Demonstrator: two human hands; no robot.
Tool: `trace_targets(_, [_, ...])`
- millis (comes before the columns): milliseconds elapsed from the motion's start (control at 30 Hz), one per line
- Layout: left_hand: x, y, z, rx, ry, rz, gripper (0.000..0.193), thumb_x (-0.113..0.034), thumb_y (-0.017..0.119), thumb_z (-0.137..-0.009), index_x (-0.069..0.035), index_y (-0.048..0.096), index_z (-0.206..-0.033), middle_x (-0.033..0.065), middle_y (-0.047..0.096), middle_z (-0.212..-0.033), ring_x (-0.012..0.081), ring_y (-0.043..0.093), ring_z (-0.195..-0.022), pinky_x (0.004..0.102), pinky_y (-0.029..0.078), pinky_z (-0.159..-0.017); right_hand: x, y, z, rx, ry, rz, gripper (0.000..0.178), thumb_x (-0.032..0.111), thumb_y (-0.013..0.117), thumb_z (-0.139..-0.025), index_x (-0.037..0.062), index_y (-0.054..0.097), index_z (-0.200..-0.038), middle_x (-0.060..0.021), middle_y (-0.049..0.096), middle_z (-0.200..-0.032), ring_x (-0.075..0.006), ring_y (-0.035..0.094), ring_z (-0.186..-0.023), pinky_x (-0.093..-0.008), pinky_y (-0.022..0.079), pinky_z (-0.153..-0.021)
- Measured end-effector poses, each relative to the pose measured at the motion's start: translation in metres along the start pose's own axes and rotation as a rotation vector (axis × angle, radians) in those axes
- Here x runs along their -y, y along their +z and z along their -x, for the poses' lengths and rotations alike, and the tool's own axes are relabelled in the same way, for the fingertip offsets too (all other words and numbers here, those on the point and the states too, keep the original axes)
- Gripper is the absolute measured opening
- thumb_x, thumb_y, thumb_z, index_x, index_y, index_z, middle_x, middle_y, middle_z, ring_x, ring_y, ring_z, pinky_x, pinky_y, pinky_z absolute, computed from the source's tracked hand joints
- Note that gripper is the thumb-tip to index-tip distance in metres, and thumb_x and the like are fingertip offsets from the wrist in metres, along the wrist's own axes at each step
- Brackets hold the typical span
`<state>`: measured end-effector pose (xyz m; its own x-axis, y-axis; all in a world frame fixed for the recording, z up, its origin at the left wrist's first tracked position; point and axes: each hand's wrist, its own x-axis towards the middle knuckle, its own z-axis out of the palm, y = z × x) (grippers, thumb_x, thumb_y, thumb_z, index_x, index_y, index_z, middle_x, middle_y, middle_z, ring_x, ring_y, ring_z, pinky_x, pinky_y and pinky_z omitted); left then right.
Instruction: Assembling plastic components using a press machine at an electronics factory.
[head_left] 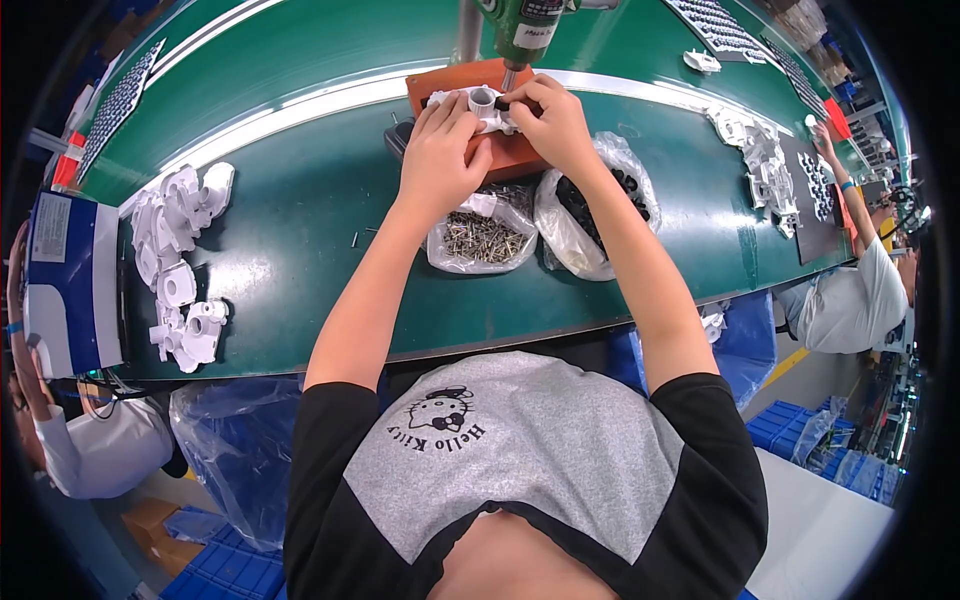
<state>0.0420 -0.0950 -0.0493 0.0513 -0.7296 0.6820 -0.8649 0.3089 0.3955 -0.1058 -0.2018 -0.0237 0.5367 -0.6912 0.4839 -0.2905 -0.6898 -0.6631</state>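
A white plastic housing (481,101) with a round collar sits on an orange fixture block (512,156). My left hand (440,152) lies over the housing's left side, its fingers pressed on it and holding it against the block. At the right of the collar my right hand (552,120) pinches a small black part (502,104) close against the housing. Just above these fingers points the metal tip (510,78) of a green upright power tool (522,32). My fingers partly hide the housing's edges.
Below the block lie a clear bag of screws (485,240) and a bag of black parts (580,225). White housings are heaped at the left (172,250) and right (768,172). A blue-and-white box (72,285) stands far left. Co-workers sit on both sides.
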Motion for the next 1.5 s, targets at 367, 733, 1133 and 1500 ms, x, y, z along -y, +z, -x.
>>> trace_targets(367, [0.0008,0.0003,0.0002,-0.004,0.007,-0.005,0.020,-0.012,0.065,-0.078,0.000,0.061,-0.094,0.0205,0.058,-0.123,0.0377,0.050,-0.120,0.0457,0.038,-0.103,-0.0031,0.0018,-0.0001,-0.006,-0.015,0.000,0.017,0.009,0.060,-0.080,-0.0033,0.067,-0.090,-0.0100,0.063,-0.089,-0.0189,0.061,-0.072,-0.0290,0.049,-0.068])
trace_targets(733, [0.0009,-0.0006,0.0007,-0.012,0.004,0.003,0.020,-0.011,0.065,-0.078,-0.001,0.061,-0.094,0.0195,0.059,-0.122,0.0376,0.051,-0.119,0.0450,0.040,-0.100,-0.0031,0.0024,-0.0002,0.006,-0.007,0.009,0.018,0.009,0.060,-0.080,-0.0045,0.066,-0.091,-0.0110,0.064,-0.093,-0.0193,0.062,-0.075,-0.0289,0.050,-0.070])
trace_targets(1133, [-0.0001,-0.0015,0.0000,0.001,-0.006,0.014,0.020,-0.012,0.065,-0.078,-0.001,0.060,-0.094,0.0197,0.058,-0.124,0.0383,0.050,-0.121,0.0455,0.039,-0.102,-0.0011,0.0014,-0.0009,0.020,0.016,0.010,0.017,0.008,0.060,-0.080,-0.0053,0.065,-0.089,-0.0105,0.063,-0.090,-0.0184,0.062,-0.073,-0.0287,0.050,-0.067])
trace_targets(1500, [0.0013,0.0007,0.0001,-0.011,0.007,0.008,0.019,-0.013,0.064,-0.078,-0.001,0.060,-0.092,0.0211,0.058,-0.122,0.0379,0.051,-0.119,0.0466,0.037,-0.103,-0.0028,0.0020,-0.0006,0.015,-0.006,0.010,0.017,0.007,0.060,-0.080,-0.0052,0.065,-0.090,-0.0104,0.063,-0.091,-0.0190,0.062,-0.073,-0.0289,0.050,-0.068])
